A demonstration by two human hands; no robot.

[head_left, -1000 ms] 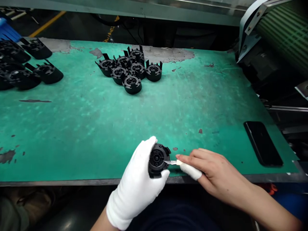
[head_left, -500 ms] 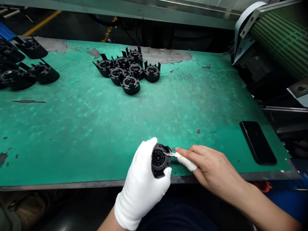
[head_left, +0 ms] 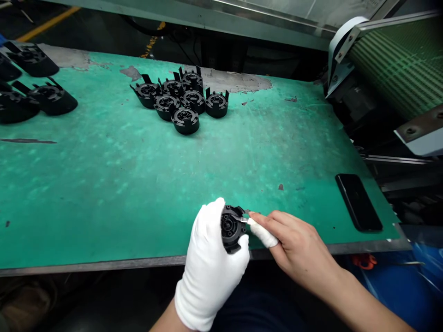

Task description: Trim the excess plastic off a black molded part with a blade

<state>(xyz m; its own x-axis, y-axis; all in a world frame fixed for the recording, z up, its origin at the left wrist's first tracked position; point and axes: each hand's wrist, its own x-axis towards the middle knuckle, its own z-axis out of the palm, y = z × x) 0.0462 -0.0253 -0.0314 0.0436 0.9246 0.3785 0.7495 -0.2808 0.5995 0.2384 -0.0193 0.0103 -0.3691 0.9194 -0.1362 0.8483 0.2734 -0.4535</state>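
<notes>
In a white glove, my left hand (head_left: 211,258) grips a round black plastic housing (head_left: 230,227), its ribbed inner face turned up toward me. Bare apart from a white wrapping on the thumb, my right hand (head_left: 297,240) is closed on a small knife (head_left: 244,220). The metal blade reaches over the housing's rim onto its inner face; its handle is hidden in my fingers. Both hands are just above the front edge of the green-topped table (head_left: 138,203).
Several similar black housings (head_left: 186,121) stand grouped at the table's back middle. More black parts (head_left: 51,97) are at the far left. A dark phone (head_left: 358,202) lies at the right. Beyond it is a green conveyor belt (head_left: 398,60). Orange-handled scissors (head_left: 364,261) sit below the table edge.
The camera view has shifted slightly, moving the table and its objects left in the picture. The blade sits a little farther up and left on the housing. Both hands keep their grip.
</notes>
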